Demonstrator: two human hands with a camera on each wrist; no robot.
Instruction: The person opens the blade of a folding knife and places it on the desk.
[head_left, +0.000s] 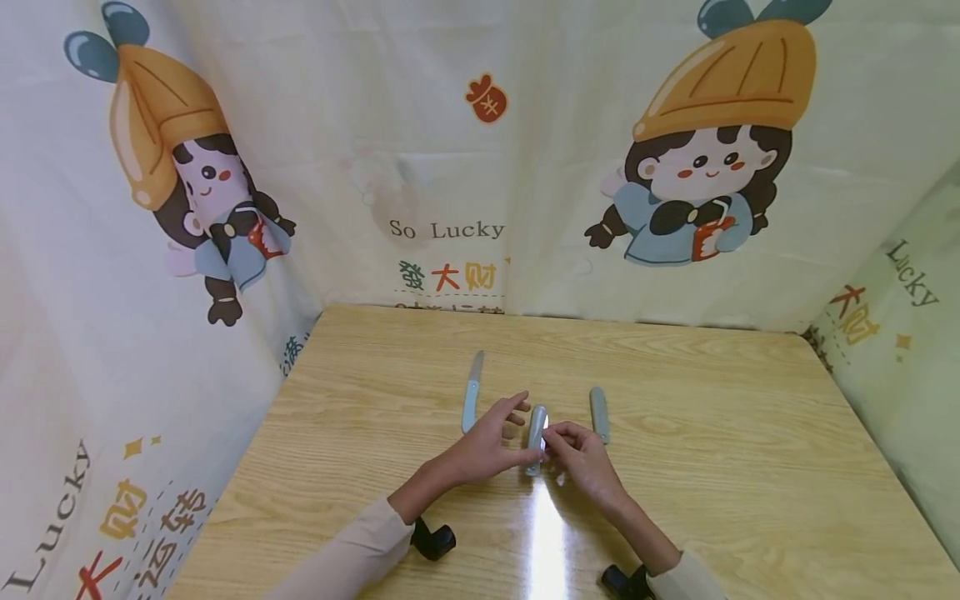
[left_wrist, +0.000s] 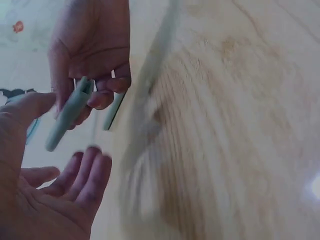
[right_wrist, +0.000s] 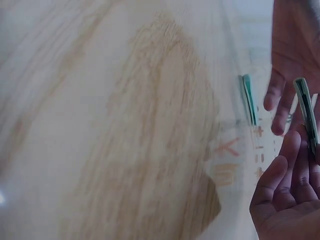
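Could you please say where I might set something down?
The pale wooden tabletop is bare right of the oblong grey-green handle and left of the blue-handled knife. Between and before them, the left hand, right hand and slotted grey handle crowd it.

Broad passage right of grey-green object (head_left: 599,414); blue-handled knife (head_left: 471,400) obstructs beyond left hand (head_left: 491,443).

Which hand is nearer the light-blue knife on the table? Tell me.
Left. The left hand is close to the knife, at its lower right; the right hand is farther right, beyond the left hand.
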